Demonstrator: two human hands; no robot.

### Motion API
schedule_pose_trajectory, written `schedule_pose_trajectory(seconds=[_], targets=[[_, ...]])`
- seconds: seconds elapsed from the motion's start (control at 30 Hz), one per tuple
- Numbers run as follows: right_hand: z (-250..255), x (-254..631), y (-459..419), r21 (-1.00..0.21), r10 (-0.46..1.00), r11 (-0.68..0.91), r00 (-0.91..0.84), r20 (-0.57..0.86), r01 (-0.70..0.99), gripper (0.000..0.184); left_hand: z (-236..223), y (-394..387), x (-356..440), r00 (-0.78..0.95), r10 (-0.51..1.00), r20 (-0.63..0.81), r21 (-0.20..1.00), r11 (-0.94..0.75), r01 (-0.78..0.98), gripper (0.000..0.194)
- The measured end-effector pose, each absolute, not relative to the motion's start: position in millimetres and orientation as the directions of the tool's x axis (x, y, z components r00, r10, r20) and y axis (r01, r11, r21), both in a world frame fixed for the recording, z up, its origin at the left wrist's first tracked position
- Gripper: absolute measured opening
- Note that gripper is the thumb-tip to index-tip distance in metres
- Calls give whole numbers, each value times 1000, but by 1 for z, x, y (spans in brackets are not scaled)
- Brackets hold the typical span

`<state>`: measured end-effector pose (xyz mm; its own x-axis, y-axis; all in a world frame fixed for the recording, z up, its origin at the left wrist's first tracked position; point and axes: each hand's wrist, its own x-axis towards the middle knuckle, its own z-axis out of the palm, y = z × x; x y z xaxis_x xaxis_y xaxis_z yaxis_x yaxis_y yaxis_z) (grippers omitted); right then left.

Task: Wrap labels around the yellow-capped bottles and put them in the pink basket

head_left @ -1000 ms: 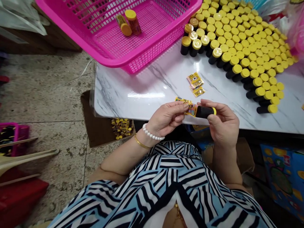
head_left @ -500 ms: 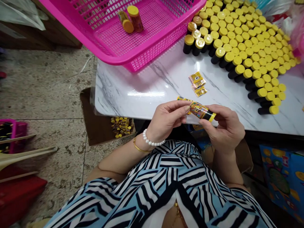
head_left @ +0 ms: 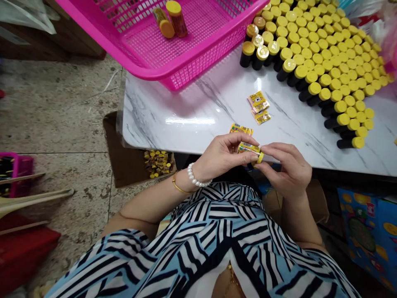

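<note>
Between my hands, over the table's front edge, lies a small canister (head_left: 249, 148) with a yellow cap and a printed yellow sleeve around its body. My left hand (head_left: 228, 153) is closed around the sleeved body, thumb in front and fingers behind. At the cap end, the fingertips and thumb of my right hand (head_left: 283, 165) pinch the canister. Flat printed sleeves (head_left: 241, 129) lie on the table just behind my left fingers. A second small pile of flat sleeves (head_left: 259, 106) sits farther back.
Many black canisters with yellow caps (head_left: 325, 54) stand packed at the back right of the marble-patterned table (head_left: 149, 111). A pink basket (head_left: 149, 72) holds two sleeved canisters (head_left: 176, 18). Below the table's left end, a cardboard box (head_left: 124, 165) contains several more sleeved canisters (head_left: 158, 163).
The printed sleeve has slid along the black canister up to its yellow cap. My left hand has moved from the sleeve's end to grip the covered body, and the canister has come left.
</note>
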<state>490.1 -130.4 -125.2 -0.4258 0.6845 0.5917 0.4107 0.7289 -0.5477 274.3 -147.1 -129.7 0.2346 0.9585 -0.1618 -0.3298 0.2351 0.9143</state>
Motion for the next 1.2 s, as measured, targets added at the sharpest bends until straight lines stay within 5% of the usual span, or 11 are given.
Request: schedule_pose_trajectory(seconds=[0.17,0.27,0.37,0.47,0.6,0.7,0.87,1.03,1.13,1.2], targets=[[-129,493,-133,-443,625,775,-447,639,451,62,-130,-148,271,278,947,-163,896,260,-359,45],[-141,485,-132,-632,753,657,-336,566,411,47,-132,-145,268,200,972,-126,925,188,-330,38],[-143,474,-122,-904,930,350,-206,304,246,19,-124,-131,264,154,987,-40,951,85,-297,37],[-122,471,-90,-976,948,204,-265,176,81,30,-97,-99,255,261,965,-4,952,83,-294,37],[-84,472,-20,-963,860,261,-438,262,-63,51,-62,-39,242,283,956,79,924,36,-381,40],[-80,465,25,-968,827,235,-504,248,-91,40,-63,-7,240,282,959,26,887,109,-450,44],[-110,448,35,-979,913,128,-367,178,-157,19,-98,-2,244,286,952,-111,835,245,-492,37],[-113,438,15,-968,890,214,-382,248,-129,34,-101,-10,246,287,948,-138,817,272,-508,38],[-110,439,17,-953,875,290,-381,300,-85,38,-87,-14,235,207,977,-51,893,137,-429,43],[-108,443,22,-942,891,334,-313,328,-36,42,-72,-18,217,35,992,122,959,-109,-261,41]])
